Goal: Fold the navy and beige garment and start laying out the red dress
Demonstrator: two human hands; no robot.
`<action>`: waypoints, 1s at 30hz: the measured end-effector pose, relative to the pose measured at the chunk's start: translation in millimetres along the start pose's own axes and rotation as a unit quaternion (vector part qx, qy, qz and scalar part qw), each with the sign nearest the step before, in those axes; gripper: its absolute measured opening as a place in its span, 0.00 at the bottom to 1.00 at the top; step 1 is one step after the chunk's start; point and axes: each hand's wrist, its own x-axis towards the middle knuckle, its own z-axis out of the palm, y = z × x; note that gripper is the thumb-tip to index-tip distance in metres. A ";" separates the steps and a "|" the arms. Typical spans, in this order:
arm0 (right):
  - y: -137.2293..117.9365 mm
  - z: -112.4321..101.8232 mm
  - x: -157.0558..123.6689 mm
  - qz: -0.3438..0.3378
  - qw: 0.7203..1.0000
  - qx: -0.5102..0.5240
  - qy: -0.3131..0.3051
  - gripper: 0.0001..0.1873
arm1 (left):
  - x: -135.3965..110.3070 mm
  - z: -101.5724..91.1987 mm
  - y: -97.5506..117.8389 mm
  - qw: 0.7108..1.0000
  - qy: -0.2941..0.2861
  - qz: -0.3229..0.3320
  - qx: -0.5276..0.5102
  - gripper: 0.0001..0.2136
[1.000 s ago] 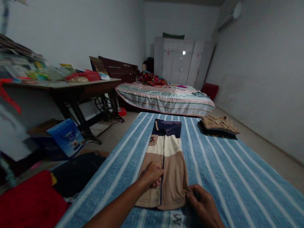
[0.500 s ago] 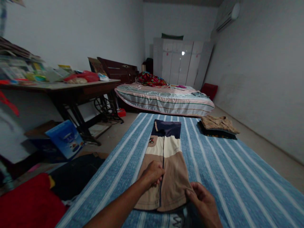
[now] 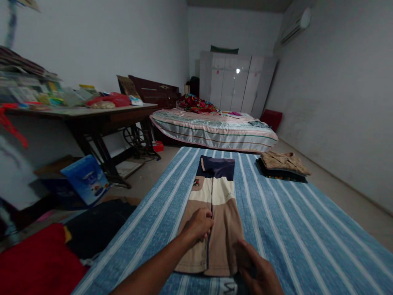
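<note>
A colour-blocked shirt (image 3: 222, 221) in navy, cream and tan lies folded into a long narrow shape on the blue striped bed cover (image 3: 285, 241). Its dark front edge runs down the middle, and a small bear patch sits on the left side. My left hand (image 3: 199, 224) rests on the tan part, its curled fingers pinching the cloth by that dark edge. Beside the shirt's lower right edge is my right hand (image 3: 256, 268), slightly blurred, thumb and fingers apart. Whether its fingertips touch the cloth is hard to tell.
A stack of folded clothes (image 3: 284, 166) lies at the bed's far right. Red cloth (image 3: 39, 262) and dark cloth (image 3: 98, 225) lie low at left, near a blue box (image 3: 84, 180). A cluttered sewing table (image 3: 107, 110) stands left; another bed (image 3: 215, 127) stands beyond.
My right hand has let go of the lower right edge, which now lies further in to the left. My left hand has stayed in nearly the same place.
</note>
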 end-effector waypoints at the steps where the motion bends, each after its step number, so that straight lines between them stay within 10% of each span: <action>1: -1.9 0.7 0.3 -0.002 1.000 0.004 0.002 0.29 | -0.4 -0.4 1.5 1.000 -0.002 -0.003 -0.003 0.15; 21: -35.6 1.2 -1.0 0.141 0.973 0.095 0.153 0.20 | 5.2 -1.5 14.7 0.999 -0.004 -0.019 -0.029 0.23; 30: -35.2 2.6 0.6 0.168 0.959 0.169 0.152 0.25 | 48.8 -1.1 33.1 0.998 0.047 -0.016 -0.035 0.14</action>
